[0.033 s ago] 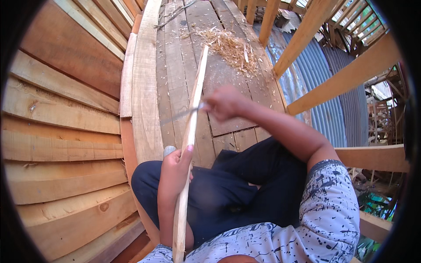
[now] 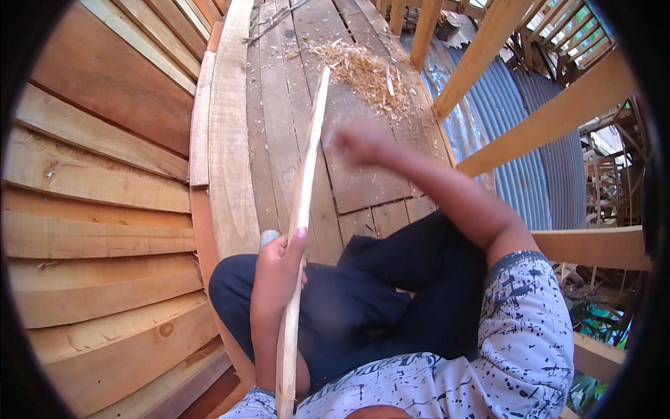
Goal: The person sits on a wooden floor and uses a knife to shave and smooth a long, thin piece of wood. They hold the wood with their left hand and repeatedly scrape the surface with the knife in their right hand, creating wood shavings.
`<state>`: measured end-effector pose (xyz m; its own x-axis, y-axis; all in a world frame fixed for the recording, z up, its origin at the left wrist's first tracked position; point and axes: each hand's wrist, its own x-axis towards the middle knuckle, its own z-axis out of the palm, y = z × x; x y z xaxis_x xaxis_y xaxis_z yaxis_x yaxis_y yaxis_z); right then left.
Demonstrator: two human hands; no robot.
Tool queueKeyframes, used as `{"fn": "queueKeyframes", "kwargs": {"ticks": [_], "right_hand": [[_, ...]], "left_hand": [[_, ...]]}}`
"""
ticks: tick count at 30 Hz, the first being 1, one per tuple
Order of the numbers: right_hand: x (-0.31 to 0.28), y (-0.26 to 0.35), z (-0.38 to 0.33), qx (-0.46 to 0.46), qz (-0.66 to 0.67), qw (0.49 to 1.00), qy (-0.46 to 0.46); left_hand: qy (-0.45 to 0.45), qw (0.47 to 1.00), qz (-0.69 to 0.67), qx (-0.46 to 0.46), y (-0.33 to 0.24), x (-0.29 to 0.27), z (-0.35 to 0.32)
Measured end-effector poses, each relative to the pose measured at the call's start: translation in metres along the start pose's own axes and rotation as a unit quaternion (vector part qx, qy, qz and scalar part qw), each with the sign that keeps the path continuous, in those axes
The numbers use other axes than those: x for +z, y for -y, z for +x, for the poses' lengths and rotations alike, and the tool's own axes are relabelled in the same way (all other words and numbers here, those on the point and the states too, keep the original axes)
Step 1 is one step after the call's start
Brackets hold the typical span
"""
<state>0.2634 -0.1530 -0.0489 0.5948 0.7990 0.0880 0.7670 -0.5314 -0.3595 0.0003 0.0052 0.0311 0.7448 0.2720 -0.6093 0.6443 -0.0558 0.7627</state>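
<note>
A long, pale wooden stick (image 2: 304,183) runs from my lap out over the plank floor, its far tip narrowed. My left hand (image 2: 278,269) is wrapped round its lower part, thumb along the top, beside my left knee. On the stick's right, near its upper half, is my right hand (image 2: 359,142), closed and smeared by motion. The knife in it is almost lost in the blur; its thin blade shows across the stick only in the earlier picture. Just beyond my left hand is a small rounded grey thing (image 2: 269,237) whose kind I cannot make out.
Wood shavings (image 2: 366,73) lie heaped on the plank floor (image 2: 276,105) past the stick's tip. A wall of stacked boards (image 2: 98,199) rises close on my left. To the right stand wooden railing posts (image 2: 481,59), with corrugated metal sheets (image 2: 513,140) beyond them.
My right hand has shifted slightly up and away along the stick, and the blade no longer shows clearly across the wood. My left hand and the stick have hardly moved.
</note>
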Motion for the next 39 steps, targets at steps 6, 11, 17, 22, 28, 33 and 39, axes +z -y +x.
{"fn": "queueKeyframes", "kwargs": {"ticks": [6,11,17,22,28,33,39], "right_hand": [[0.009,0.039,-0.011,-0.115,0.039,0.993,-0.002],[0.000,-0.044,0.012,0.151,0.013,0.987,-0.058],[0.012,-0.047,0.005,0.086,0.024,0.993,-0.083],[0.013,-0.008,0.002,0.052,0.099,0.992,-0.052],[0.019,-0.027,0.001,0.094,0.093,0.980,-0.147],[-0.002,0.055,-0.006,-0.060,0.093,0.991,-0.076],[-0.006,0.013,0.001,0.077,0.035,0.991,-0.104]], "left_hand": [[-0.005,0.999,-0.040,-0.002,-0.004,-0.004,0.003],[0.013,0.999,-0.032,0.006,-0.006,0.005,-0.004],[0.021,0.999,-0.049,0.004,-0.009,0.003,-0.003],[0.024,0.997,-0.071,0.007,-0.008,-0.002,-0.004],[0.124,0.948,-0.291,-0.022,-0.005,-0.014,0.000],[0.311,0.821,-0.477,-0.052,0.014,-0.028,0.013],[0.383,0.755,-0.529,-0.063,0.018,-0.015,0.021]]}}
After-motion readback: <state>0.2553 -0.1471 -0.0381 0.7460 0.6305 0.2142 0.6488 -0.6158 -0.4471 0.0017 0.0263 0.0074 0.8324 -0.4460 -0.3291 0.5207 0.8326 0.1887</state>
